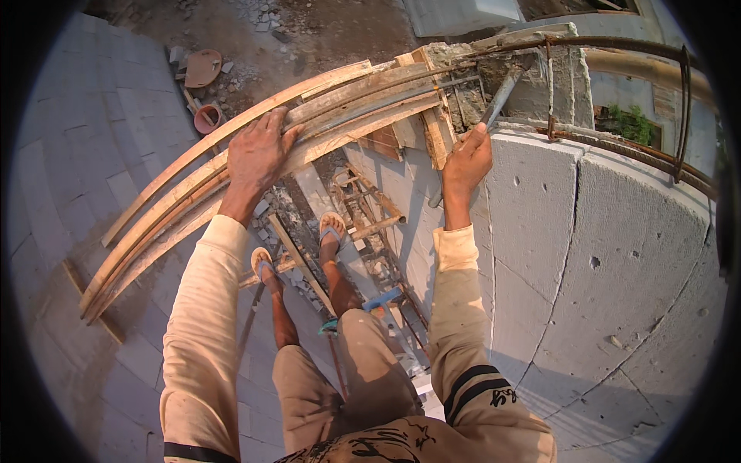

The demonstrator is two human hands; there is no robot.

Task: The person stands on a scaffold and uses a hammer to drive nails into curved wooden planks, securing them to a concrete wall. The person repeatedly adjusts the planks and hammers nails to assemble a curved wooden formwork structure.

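Long wooden formwork boards run from the lower left up to a concrete column top. My left hand is closed over their upper edge, with its thumb on the right side. My right hand is wrapped around a grey rod-like tool, held at a slant. One end of the tool reaches up toward the rough column top; its tip is hard to make out against the concrete. The other end shows below my fist. Just left of this hand, a short upright wooden cleat crosses the end of the boards.
A light block wall stands on the right, with rusty rebar along its top. My sandalled feet stand high on narrow timber scaffolding. Below left are a block wall, a bucket and rubble.
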